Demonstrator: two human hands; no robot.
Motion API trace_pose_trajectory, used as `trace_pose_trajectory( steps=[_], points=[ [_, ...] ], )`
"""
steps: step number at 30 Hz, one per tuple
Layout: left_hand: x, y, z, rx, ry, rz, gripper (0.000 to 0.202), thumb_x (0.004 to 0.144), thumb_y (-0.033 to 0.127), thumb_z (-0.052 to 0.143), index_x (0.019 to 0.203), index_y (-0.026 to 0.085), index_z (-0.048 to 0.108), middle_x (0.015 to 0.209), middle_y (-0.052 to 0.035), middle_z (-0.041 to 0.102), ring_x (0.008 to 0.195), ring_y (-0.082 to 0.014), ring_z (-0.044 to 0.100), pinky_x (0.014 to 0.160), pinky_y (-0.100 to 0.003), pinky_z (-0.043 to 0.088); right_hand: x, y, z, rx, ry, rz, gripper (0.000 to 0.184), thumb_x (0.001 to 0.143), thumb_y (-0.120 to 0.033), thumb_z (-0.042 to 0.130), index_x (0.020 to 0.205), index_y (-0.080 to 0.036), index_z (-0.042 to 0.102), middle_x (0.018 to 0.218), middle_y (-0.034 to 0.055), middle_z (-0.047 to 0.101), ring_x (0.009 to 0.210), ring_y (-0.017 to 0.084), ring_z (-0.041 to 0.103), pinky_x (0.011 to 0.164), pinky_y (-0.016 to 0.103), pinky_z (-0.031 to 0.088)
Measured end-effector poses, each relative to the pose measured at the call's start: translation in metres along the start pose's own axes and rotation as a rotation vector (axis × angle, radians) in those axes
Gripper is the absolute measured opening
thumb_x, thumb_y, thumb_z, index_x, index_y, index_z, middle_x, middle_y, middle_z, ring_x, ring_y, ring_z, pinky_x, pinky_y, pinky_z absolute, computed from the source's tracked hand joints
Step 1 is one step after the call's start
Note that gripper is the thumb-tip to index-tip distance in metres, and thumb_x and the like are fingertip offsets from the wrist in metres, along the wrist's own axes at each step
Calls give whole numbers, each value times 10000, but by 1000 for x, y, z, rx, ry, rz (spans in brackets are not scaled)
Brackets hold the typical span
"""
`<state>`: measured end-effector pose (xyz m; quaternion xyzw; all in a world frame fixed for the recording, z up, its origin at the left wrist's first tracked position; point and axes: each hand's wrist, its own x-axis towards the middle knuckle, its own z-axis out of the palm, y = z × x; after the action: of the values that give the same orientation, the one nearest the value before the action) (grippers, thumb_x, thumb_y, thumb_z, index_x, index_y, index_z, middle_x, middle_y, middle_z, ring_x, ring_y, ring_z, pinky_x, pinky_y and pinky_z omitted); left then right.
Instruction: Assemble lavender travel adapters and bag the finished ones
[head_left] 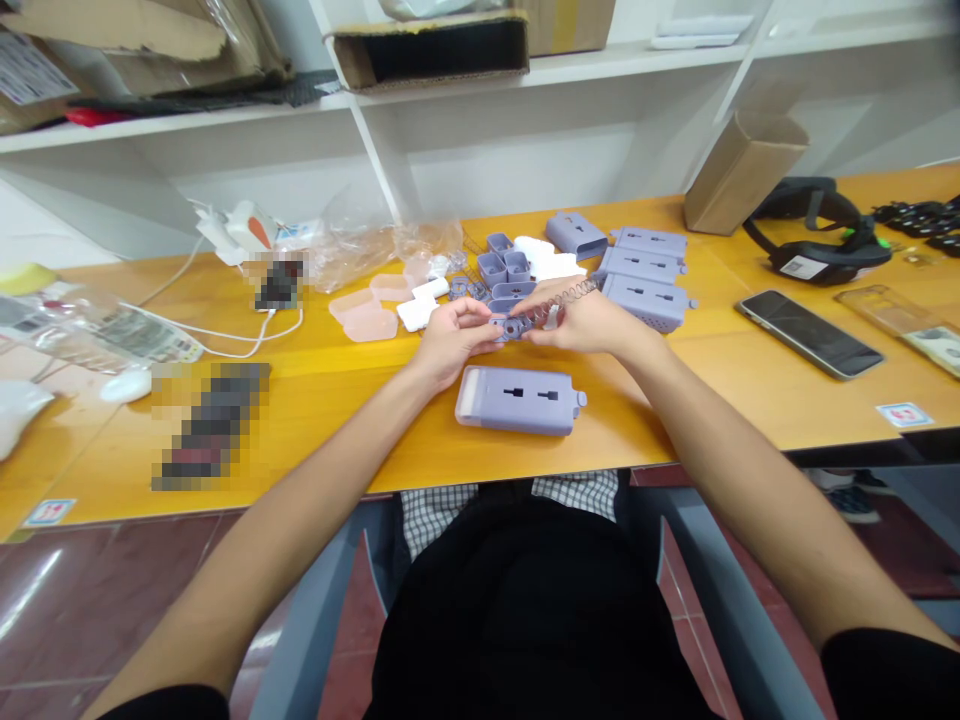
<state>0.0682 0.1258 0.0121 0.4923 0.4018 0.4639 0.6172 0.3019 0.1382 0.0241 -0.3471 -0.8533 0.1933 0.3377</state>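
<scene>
1. Nearest: person's lap with checkered cloth (442,510), then the edge of the yellow table (330,430).
2. Purple case (517,402) lies flat near that edge, just on the person's side of the hands; translucent end left, tab right, 2 dark slots on top.
3. Left hand (450,345) pinches a small purple part (514,328) between thumb and fingers, just above the table.
4. Right hand (574,318) has bent fingers at the right end of that part; cannot tell if they pinch it or the spring (568,297), which slants up and right across this hand.
5. Left of the hands: white pieces (422,305), then translucent pink covers (365,315).
6. Well right: phone (810,333) lying slanted, clear of the hands.
7. Just beyond the hands, crowding the space: small purple cups (504,265) and a white heap (551,260).
8. Right of these, 3 purple cases in a row (641,265); 1 more case (576,234) behind the heap.
9. Far left: crumpled plastic bag (352,245), white cables (259,350). Far right: black headset (817,245) beside a cardboard box (750,170).
10. Farthest: white shelf (585,72) bearing cardboard boxes.
</scene>
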Motion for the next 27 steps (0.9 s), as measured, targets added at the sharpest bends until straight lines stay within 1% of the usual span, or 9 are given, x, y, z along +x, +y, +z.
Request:
trace_pose_trajectory(
  steps=[5,9,15,22,27],
  points=[
    [0,1,0,-3,6,-11,421,642,121,938,849,174,576,921,-29,771,765,-147,736,775,-348,671,-1,-1,0,3,1,-11,296,858,-356,840,1137,-257,855,927,57,763,760,204,623,747,372,512],
    [1,-1,0,15,18,13,409,638,106,929,841,173,580,845,-9,751,724,-133,724,770,-325,663,0,-2,1,-4,4,-31,309,864,-358,841,1153,-252,856,929,63,763,753,206,622,735,369,500],
    [2,-3,2,52,40,35,374,639,79,898,810,170,577,785,5,726,644,-114,693,680,-274,629,1,-7,5,-35,-21,11,341,839,-310,849,1170,-227,854,921,62,762,720,200,613,722,361,498],
    [1,-1,2,32,37,12,367,659,76,898,822,171,584,780,2,725,653,-117,695,690,-270,631,1,-7,7,3,-1,12,302,836,-340,854,1121,-239,853,975,74,787,790,228,662,747,371,528],
    [3,2,1,-54,46,-26,253,748,129,864,848,163,633,785,3,686,724,-122,688,753,-289,658,1,-5,7,53,11,12,297,851,-355,833,1118,-225,838,1033,95,802,858,257,699,783,402,557]
  ],
)
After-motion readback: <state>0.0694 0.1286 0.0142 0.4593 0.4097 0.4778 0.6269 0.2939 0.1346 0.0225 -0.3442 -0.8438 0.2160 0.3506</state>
